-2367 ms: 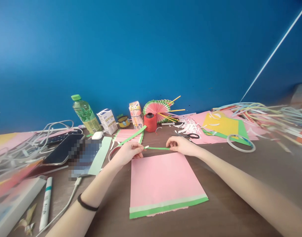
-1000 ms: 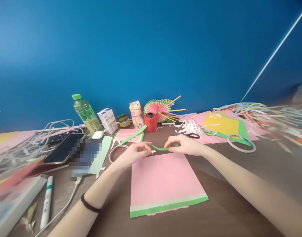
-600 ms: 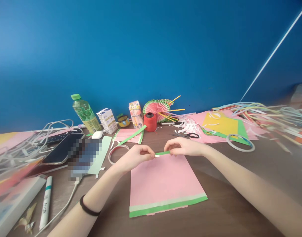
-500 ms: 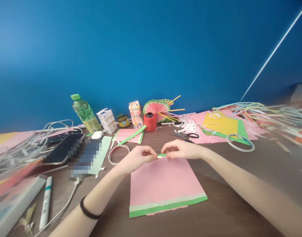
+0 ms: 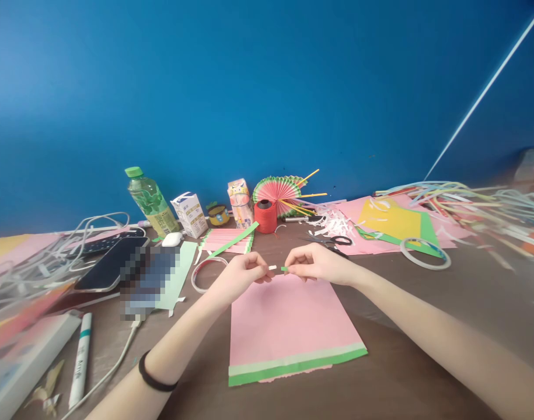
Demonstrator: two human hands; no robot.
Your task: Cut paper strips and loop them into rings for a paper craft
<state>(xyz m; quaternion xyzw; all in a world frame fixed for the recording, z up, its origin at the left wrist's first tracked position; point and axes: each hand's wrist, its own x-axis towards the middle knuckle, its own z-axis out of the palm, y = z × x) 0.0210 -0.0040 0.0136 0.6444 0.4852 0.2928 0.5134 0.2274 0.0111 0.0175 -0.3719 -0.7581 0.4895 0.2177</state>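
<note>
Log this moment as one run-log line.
left hand: pinches white tab | right hand: pinches green strip | both above pink sheet | scissors idle

Bare forearms, black band (image 5: 155,380) on left wrist

Both hands' fingers (image 5: 262,269) pinch a green strip (image 5: 284,268) above pink paper (image 5: 288,321).
</note>
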